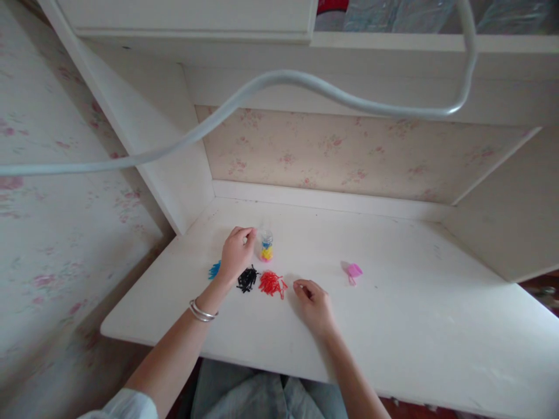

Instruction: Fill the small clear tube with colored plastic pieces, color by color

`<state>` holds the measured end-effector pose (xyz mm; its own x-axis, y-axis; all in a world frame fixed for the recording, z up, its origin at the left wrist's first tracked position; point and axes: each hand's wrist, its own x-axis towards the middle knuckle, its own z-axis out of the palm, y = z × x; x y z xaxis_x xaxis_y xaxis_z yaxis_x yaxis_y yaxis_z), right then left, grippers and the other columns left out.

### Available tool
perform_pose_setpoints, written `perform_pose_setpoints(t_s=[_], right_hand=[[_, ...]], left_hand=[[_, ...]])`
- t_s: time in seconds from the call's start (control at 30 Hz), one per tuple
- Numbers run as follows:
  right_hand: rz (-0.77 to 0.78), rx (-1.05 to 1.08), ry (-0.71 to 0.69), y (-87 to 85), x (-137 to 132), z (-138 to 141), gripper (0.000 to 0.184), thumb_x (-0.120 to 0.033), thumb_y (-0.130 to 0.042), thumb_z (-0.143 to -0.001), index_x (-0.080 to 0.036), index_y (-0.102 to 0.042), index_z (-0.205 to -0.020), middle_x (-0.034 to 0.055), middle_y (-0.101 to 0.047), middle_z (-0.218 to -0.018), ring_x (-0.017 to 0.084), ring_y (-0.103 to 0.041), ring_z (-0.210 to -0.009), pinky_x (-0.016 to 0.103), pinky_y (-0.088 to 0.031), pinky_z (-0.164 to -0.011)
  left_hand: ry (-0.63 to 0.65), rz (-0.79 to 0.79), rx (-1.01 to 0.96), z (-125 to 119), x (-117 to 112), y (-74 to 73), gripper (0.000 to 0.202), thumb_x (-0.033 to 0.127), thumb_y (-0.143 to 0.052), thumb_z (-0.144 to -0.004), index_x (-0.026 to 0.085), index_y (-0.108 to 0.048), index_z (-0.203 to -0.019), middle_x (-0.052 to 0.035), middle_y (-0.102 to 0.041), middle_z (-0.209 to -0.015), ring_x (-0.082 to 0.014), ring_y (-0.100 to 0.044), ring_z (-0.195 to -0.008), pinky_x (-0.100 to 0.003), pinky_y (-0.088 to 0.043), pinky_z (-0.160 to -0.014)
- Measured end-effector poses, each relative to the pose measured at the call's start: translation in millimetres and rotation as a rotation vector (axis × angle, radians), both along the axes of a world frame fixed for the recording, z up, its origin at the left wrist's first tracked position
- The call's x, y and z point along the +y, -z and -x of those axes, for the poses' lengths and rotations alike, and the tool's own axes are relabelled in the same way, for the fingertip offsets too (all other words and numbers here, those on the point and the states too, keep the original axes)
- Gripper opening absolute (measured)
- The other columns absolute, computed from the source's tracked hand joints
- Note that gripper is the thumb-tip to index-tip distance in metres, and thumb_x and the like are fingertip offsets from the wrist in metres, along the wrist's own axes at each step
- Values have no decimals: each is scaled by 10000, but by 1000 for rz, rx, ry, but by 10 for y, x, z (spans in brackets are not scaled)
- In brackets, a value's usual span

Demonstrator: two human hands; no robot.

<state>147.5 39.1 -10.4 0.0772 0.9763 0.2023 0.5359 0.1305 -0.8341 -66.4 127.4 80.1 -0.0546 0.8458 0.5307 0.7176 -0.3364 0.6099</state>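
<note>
Left hand (237, 256): round silver bangles (202, 314) at wrist (213, 296); pale sleeve (131, 405); faded blue-grey lower garment (257, 397).

Blue pile (213, 270) partly hidden behind left hand (236, 254), shelf packets (371, 16) cut off above, sleeve (131, 405) cropped below

On the white counter (410, 314), the left hand (238, 253) is just beside a clear bottle (266, 247) (yellow and blue pieces inside). Blue pieces (214, 270), black pieces (247, 279) and red pieces (271, 283) lie nearby; the right hand (314, 305) rests near the red ones, a pink item (354, 270) farther right.
</note>
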Motion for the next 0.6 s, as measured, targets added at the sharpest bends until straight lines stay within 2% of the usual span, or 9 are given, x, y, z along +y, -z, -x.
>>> perform_pose_setpoints(t_s=[0.1, 0.17, 0.27, 0.37, 0.5, 0.6], right_hand=[[-2, -6, -7, 11, 1, 2, 352, -436, -455, -873, -178, -695, -868, 22, -620, -687, 131, -486, -582, 235, -363, -559], [3, -10, -11, 20, 4, 6, 351, -433, -453, -874, -177, -694, -871, 25, -626, -694, 133, -493, -586, 236, -370, -565], [13, -38, -13, 6, 0, 35, 338, -421, -450, -877, -186, -692, -871, 29, -649, -742, 136, -521, -608, 238, -386, -583], [15, -158, -26, -78, -22, 143, 309, -383, -433, -891, -213, -691, -885, 21, -657, -771, 137, -553, -629, 240, -390, -599], [-4, -372, -84, -310, -51, 480, 268, -309, -414, -914, -269, -678, -947, 11, -659, -833, 137, -591, -698, 232, -383, -611], [-54, -524, -159, -499, -27, 829, 240, -262, -433, -914, -273, -668, -961, 23, -657, -905, 149, -591, -827, 239, -389, -682]], left_hand=[[-12, 17, -3, 156, -245, 26, 265, 341, -424, -908, 194, -638, -964, -35, -624, -878, -142, -580, -780, -258, -451, -720], [-51, 51, 14, 286, -460, 97, 252, 349, -440, -899, 198, -616, -999, -24, -612, -867, -128, -564, -693, -254, -453, -687], [-113, 106, 66, 507, -794, 291, 238, 343, -449, -889, 203, -601, -1006, -20, -610, -862, -132, -573, -682, -254, -459, -674], [-192, 177, 158, 728, -1068, 528, 224, 339, -452, -883, 225, -588, -1021, -9, -611, -890, -116, -560, -601, -255, -467, -645], [-264, 227, 298, 935, -1238, 752, 223, 343, -444, -887, 222, -574, -1021, -35, -603, -976, -160, -630, -782, -264, -491, -677], [-288, 245, 398, 979, -1226, 799, 255, 363, -434, -892, 203, -568, -1039, -57, -595, -1003, -186, -635, -874, -279, -501, -728]])
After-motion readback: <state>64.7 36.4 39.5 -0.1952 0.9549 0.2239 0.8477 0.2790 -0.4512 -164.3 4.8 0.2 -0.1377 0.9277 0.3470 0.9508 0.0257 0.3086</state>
